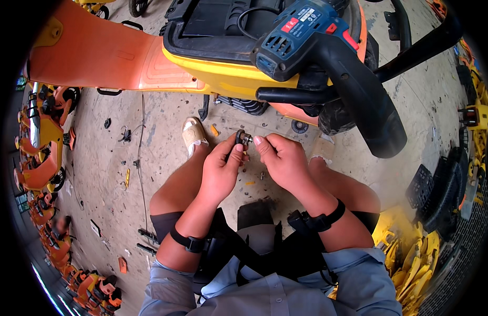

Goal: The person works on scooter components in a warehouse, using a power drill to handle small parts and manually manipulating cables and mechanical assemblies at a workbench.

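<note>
My left hand (224, 164) pinches a small round part (244, 138) with a black body and a silver metal end, possibly a lock cylinder. The metal end points to the right. Facing it, my right hand (280, 157) has its thumb and forefinger pressed together at the metal tip. Whatever those fingertips hold is too small to make out. Both hands are between my knees, above the floor. Just beyond them stands an orange and yellow scooter (228, 73), with a blue and black cordless power tool (302, 39) lying on top of it.
A black bar (296, 95) juts from the scooter at the right. Small parts, a cable (140, 142) and an orange scrap (122, 264) lie about the floor. Orange scooters (49, 142) line the left; yellow panels (412, 258) and black parts (439, 184) are piled at the right.
</note>
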Motion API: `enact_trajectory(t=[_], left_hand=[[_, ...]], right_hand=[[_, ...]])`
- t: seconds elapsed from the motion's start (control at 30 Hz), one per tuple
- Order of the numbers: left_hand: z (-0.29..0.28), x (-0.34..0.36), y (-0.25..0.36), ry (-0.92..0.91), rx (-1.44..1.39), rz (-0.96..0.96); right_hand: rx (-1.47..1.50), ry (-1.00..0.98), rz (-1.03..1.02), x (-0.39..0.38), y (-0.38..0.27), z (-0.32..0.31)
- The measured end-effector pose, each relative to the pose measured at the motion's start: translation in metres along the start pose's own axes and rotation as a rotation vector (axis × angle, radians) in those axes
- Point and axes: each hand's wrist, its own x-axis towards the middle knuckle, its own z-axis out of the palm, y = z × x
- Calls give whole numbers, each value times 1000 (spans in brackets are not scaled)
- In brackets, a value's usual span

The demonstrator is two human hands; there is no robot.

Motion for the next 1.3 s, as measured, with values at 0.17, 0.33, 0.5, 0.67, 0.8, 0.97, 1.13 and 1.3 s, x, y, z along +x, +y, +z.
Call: enact_trajectory(t=[0.17,0.33,0.5,0.67,0.8,0.97,1.13,1.3], left_hand=[[1,-1,0,19,37,49],[4,-2,3,61,151,144],[5,-3,4,101,251,214],[5,-1,1,128,249,261],[5,-1,4,135,231,246],[5,-2,7,139,265,255],[5,-3,13,156,320,278],[4,-3,14,154,304,299]], right_hand=[[194,-99,185,2,-1,-2],[516,-179,408,4,-7,-9],[689,-275,505,6,-4,-15],[745,-314,464,7,-1,-16],[630,-251,319,7,7,-7],[579,-203,242,7,6,-5],[591,-221,269,8,5,-9],[604,-255,270,9,5,-12]])
